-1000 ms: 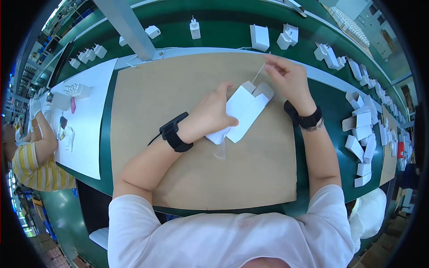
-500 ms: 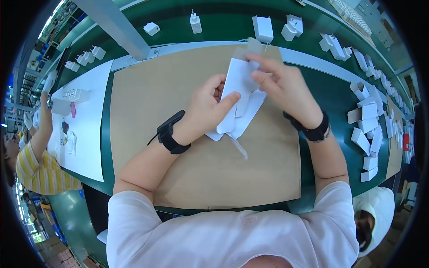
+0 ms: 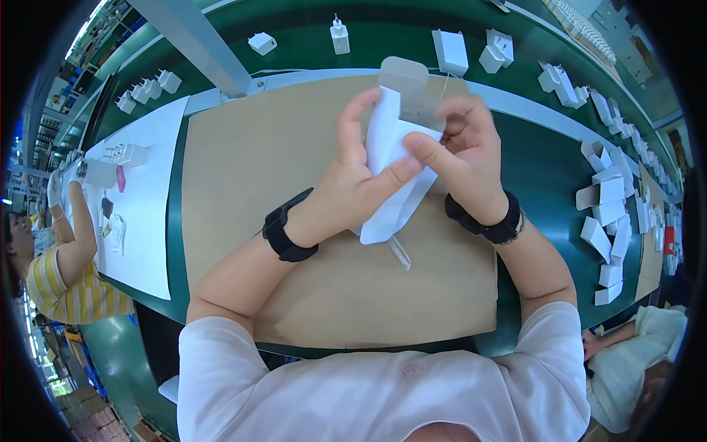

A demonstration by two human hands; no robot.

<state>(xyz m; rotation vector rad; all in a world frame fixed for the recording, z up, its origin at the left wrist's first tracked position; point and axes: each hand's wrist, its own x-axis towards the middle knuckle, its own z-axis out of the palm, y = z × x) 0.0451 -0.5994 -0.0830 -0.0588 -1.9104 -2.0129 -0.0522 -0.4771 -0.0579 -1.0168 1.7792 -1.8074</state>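
A small white cardboard box [image 3: 384,134] is held between my two hands above a brown paper sheet. Its panels are spread apart, and a greyish end flap [image 3: 403,74] stands out at the far end. My left hand [image 3: 357,173] grips the box from the left, thumb across the near panel and fingers along the far side. From the right, my right hand [image 3: 470,158] pinches it, thumb on the front panel; those fingers are slightly blurred and partly hidden. Below the box, a narrow clear plastic piece [image 3: 399,253] lies on the brown sheet.
The brown sheet [image 3: 243,191] covers the green table. Several white boxes [image 3: 607,210] are heaped at right. White plug chargers [image 3: 339,37] and boxes [image 3: 450,53] line the back. A metal post [image 3: 195,48] rises far left. A co-worker in yellow stripes [image 3: 70,280] works at left; another person [image 3: 633,365] is at lower right.
The flatter white box has been spread into a fuller shape, its end flap now showing. My right hand came down and inward; my left thumb moved across the panel. The co-workers shifted.
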